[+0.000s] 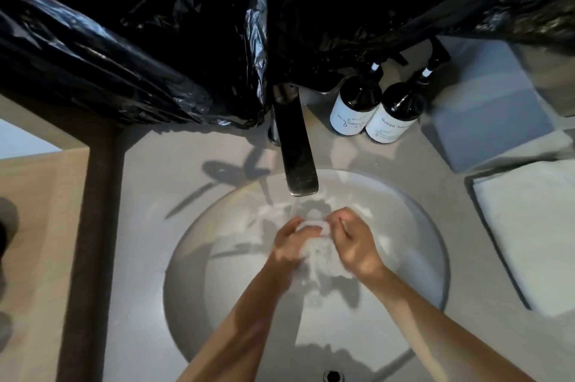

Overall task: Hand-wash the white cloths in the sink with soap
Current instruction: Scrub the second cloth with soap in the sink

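A wet white cloth (317, 252) is bunched between both my hands over the middle of the round sink (186, 272). My left hand (287, 243) grips its left side and my right hand (354, 241) grips its right side, fingers curled into the fabric. Water runs from the dark faucet (295, 148) onto the cloth's top fold. More white cloth (273, 212) lies in the basin behind my hands. Two dark soap pump bottles (356, 104) (396, 115) stand right of the faucet.
Black plastic sheeting (186, 24) covers the wall above the counter. Folded white towels (529, 232) lie on the counter at the right, with a grey box (485, 114) behind them. A wooden surface (37, 226) borders the left.
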{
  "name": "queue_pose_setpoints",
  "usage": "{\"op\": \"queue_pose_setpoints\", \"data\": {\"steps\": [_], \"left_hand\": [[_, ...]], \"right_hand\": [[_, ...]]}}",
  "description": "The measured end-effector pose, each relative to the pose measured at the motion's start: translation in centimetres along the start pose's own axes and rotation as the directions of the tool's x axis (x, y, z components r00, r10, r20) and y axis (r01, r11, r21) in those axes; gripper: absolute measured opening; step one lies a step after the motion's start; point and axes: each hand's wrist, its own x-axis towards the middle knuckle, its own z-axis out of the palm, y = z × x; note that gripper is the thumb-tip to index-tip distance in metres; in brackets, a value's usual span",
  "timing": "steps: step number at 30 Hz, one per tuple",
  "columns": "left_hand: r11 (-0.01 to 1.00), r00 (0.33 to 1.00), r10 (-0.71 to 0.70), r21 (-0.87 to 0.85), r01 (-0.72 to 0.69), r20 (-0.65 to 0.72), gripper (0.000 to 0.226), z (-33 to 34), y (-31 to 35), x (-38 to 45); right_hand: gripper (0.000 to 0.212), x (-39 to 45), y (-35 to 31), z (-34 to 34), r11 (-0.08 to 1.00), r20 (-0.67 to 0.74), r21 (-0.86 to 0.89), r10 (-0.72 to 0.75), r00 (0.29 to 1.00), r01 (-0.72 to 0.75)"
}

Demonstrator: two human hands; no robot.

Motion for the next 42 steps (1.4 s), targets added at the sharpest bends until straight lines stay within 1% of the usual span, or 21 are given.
{"op": "queue_pose_setpoints", "data": {"steps": [2,5,7,9,12,13,15,17,18,19,21,23,24,26,28,31,33,37,38,39,42], "left_hand": [[0.988,0.994,0.101,-0.121,-0.095,0.045,0.034,0.6,0.8,-1.1],[0.971,0.970,0.240,-0.005,-0.241,-0.038,0.047,-0.2,1.2,-2.3],[0.887,0.888,0.436,0.238,-0.396,-0.149,0.041,-1.7,0.9,-2.8],[0.786,0.784,0.591,0.355,-0.507,-0.189,0.026,-3.7,0.7,-3.5],[0.713,0.707,0.663,0.496,-0.495,-0.248,0.032,-7.0,0.6,-4.4],[0.709,0.720,0.641,0.565,-0.423,-0.267,0.036,-7.9,0.7,-4.7],[0.636,0.842,0.504,0.742,-0.210,-0.194,0.033,-9.7,0.3,-5.0],[0.353,0.964,0.262,0.934,-0.062,-0.035,0.020,-10.2,-0.1,-5.7],[0.250,0.977,0.213,0.967,-0.047,-0.007,0.017,-10.1,-0.6,-5.6],[0.214,0.971,0.241,0.976,-0.050,-0.003,0.015,-9.6,-0.7,-5.6],[0.287,0.880,0.469,0.955,-0.072,-0.074,0.015,-7.5,-1.3,-4.6],[0.304,0.763,0.639,0.942,-0.139,-0.094,0.027,-5.1,-2.2,-2.7],[0.273,0.758,0.649,0.948,-0.160,-0.059,0.032,-4.1,-2.8,-1.7],[0.266,0.820,0.572,0.953,-0.149,-0.031,0.042,-3.0,-4.1,0.8],[0.284,0.800,0.597,0.947,-0.149,-0.054,0.042,-2.6,-6.0,2.6],[0.221,0.766,0.639,0.971,-0.094,-0.071,0.049,-3.3,-9.0,4.8],[0.257,0.764,0.634,0.965,-0.061,-0.120,0.046,-3.7,-9.8,5.4],[0.268,0.640,0.756,0.957,-0.111,-0.137,0.036,-3.1,-8.4,5.8],[0.330,0.623,0.760,0.936,-0.124,-0.186,0.038,-2.9,-7.5,5.3],[0.407,0.633,0.737,0.904,-0.134,-0.238,0.043,-3.1,-7.3,5.7],[0.639,0.835,0.469,0.763,-0.096,-0.288,0.050,-3.6,-6.0,5.7]], "right_hand": [[0.017,-0.5,-1.3,-1.8,0.992,-0.061,0.118,-0.034,0.998,0.041],[0.008,-1.0,-2.7,-4.0,0.971,-0.018,0.232,-0.061,0.998,0.064],[0.010,-1.4,-2.7,-4.4,0.982,0.025,0.135,-0.133,0.991,0.128],[0.010,-2.0,-2.3,-4.3,0.972,0.003,0.031,-0.232,0.973,0.231],[0.014,-2.6,-2.4,-5.3,0.979,-0.127,0.086,-0.174,0.976,0.186],[0.015,-2.7,-2.6,-5.9,0.983,-0.166,0.072,-0.154,0.974,0.168],[0.018,-2.8,-2.6,-6.8,0.987,-0.073,0.022,-0.158,0.985,0.160],[0.020,-3.0,-2.4,-6.8,0.994,0.235,-0.030,-0.098,0.967,0.108],[0.015,-3.0,-1.9,-6.5,0.985,0.335,-0.128,-0.069,0.940,0.119],[0.009,-2.9,-1.3,-6.2,0.944,0.348,-0.264,-0.096,0.932,0.196],[0.029,-2.8,-0.3,-4.9,0.874,0.243,-0.382,-0.220,0.945,0.301],[0.038,-2.7,0.6,-2.6,0.909,0.174,-0.326,-0.214,0.961,0.261],[0.041,-2.6,0.9,-0.9,0.915,0.187,-0.329,-0.178,0.966,0.232],[0.053,-2.4,1.8,2.5,0.830,0.259,-0.515,-0.091,0.962,0.217],[0.063,-2.1,2.7,4.4,0.752,0.271,-0.638,0.015,0.962,0.168],[0.054,-2.2,4.5,6.2,0.706,0.214,-0.690,-0.011,0.977,0.159],[0.054,-1.9,5.2,7.0,0.692,0.187,-0.699,-0.068,0.980,0.181],[0.045,-0.2,4.8,6.3,0.679,0.208,-0.693,-0.132,0.969,0.241],[0.040,0.2,4.4,5.8,0.681,0.219,-0.688,-0.135,0.966,0.251],[0.037,0.8,4.3,5.4,0.693,0.229,-0.672,-0.139,0.963,0.260],[0.025,2.0,3.3,3.7,0.822,0.230,-0.520,-0.128,0.965,0.233]]}}
